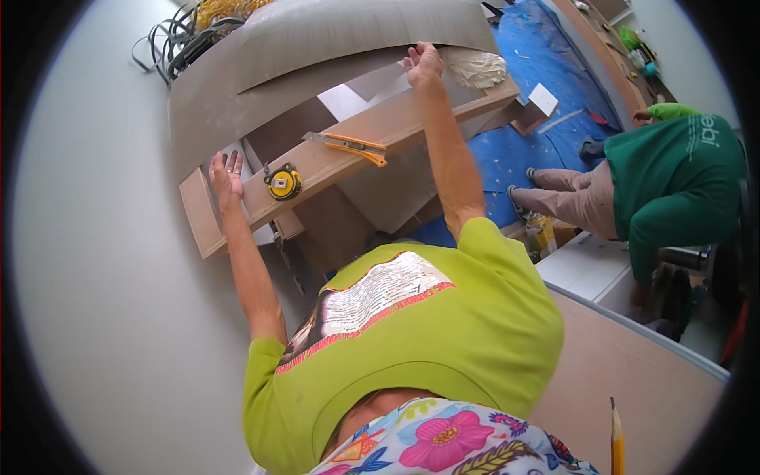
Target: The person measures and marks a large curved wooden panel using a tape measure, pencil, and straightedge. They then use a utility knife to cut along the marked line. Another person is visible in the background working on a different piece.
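A large brownish-grey thin sheet [229,107] lies at the far side, with a curved grey sheet [356,36] bowed over it. My right hand [425,65] is raised to the near edge of the curved sheet, its fingers curled at that edge. Beside the lower left edge of the flat sheet, my left hand [227,176] has its fingers apart and nothing in it. On the wooden board [328,162] between my arms rest a yellow and black tape measure [283,182] and an orange utility knife [348,146] with its blade out.
A plain wall [103,261] runs along the left. Blue sheeting [522,47] covers the floor at the right, where a person in a green top [673,174] bends over. Coiled cables [182,43] lie at the back left. A pencil [616,435] sticks up at the bottom right.
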Tool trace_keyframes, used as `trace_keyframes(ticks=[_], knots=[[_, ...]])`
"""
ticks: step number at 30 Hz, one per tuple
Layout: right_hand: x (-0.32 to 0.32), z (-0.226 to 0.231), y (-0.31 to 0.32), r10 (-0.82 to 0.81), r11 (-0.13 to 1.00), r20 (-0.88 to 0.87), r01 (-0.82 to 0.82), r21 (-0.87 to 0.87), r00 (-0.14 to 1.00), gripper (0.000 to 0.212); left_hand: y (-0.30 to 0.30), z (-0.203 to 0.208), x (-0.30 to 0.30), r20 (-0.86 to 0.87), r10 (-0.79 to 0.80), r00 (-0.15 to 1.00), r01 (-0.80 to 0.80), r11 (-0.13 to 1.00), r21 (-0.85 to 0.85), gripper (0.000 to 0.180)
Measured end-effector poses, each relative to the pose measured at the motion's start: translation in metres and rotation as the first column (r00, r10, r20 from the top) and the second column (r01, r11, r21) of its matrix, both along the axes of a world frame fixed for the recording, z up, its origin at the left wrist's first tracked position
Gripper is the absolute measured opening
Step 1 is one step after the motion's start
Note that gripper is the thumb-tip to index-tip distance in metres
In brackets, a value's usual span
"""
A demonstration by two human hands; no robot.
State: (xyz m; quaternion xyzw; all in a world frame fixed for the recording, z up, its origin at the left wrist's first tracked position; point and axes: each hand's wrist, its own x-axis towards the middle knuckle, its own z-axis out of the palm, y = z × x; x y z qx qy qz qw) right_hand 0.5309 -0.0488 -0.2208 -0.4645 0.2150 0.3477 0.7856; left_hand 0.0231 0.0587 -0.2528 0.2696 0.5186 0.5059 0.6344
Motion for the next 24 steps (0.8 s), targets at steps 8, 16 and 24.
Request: trace_keyframes(ticks=[8, 16, 24], knots=[[0.006, 0.018, 0.011, -0.041, 0.991, 0.001, 0.041, 0.127, 0.999, 0.035, -0.005, 0.018, 0.016, 0.060, -0.008, 0.998, 0.006, 0.999, 0.035, 0.051], [0.044, 0.008, 0.052, 0.080, 0.967, 0.308, -0.149, 0.208, 0.948, 0.049, -0.006, 0.016, 0.015, 0.082, -0.045, 0.996, 0.038, 0.996, 0.084, 0.045], [0.075, 0.056, 0.083, 0.056, 0.862, 0.340, -0.217, 0.459, 0.939, 0.054, -0.004, 0.012, 0.013, 0.062, -0.069, 0.996, 0.062, 0.992, 0.106, 0.043]])
